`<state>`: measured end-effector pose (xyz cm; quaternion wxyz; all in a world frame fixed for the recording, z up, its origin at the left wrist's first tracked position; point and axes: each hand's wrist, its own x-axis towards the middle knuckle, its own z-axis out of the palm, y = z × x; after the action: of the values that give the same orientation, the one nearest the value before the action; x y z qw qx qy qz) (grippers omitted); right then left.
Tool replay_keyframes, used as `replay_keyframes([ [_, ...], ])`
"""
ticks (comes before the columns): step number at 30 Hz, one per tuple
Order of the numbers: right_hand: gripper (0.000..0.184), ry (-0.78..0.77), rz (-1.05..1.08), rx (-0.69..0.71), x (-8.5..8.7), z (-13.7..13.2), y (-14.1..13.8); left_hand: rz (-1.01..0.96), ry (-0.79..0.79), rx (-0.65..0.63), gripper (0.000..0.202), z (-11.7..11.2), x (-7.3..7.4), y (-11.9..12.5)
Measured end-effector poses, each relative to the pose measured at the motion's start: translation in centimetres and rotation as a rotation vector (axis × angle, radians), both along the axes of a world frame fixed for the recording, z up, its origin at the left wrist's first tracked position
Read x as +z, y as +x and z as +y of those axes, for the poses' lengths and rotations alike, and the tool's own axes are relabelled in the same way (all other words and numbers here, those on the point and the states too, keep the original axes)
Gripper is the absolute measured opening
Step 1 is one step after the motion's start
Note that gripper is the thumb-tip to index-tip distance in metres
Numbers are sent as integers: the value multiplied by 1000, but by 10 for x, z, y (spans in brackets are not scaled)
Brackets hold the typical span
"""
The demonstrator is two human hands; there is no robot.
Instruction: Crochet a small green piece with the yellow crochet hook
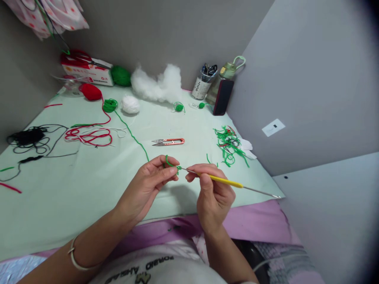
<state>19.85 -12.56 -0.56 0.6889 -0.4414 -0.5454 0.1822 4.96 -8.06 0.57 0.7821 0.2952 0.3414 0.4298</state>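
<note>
Between thumb and fingers, my left hand (151, 179) pinches a small piece of green crochet (179, 168), with green yarn (134, 138) looped over the index finger and running back to a green yarn bundle (110, 105). My right hand (214, 193) is closed around the yellow handle of a double-ended crochet hook (226, 181). The hook's left tip touches the green stitches, while its other metal end points right. Beyond both hands lie orange-handled thread snips (168, 142), flat on the pale green cloth (97, 197).
At left lie tangled black yarn (28, 138) and red yarn loops (89, 136). Further back are a red ball (91, 92), a white ball (130, 104) and white stuffing (156, 85). On the right, yarn scraps (229, 146), a phone (223, 97), a pen cup (201, 86) and a bottle (217, 85).
</note>
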Motion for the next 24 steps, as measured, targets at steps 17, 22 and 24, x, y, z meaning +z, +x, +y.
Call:
replay_keyframes([
  [17,22,41,-111,98,-10,1,3,48,71,-35,45,-5,6,4],
  [22,19,-3,83,104,-11,5,3,97,127,29,47,-5,4,3],
  [24,17,-45,183,141,-12,6,3,113,131,50,45,-5,4,2],
])
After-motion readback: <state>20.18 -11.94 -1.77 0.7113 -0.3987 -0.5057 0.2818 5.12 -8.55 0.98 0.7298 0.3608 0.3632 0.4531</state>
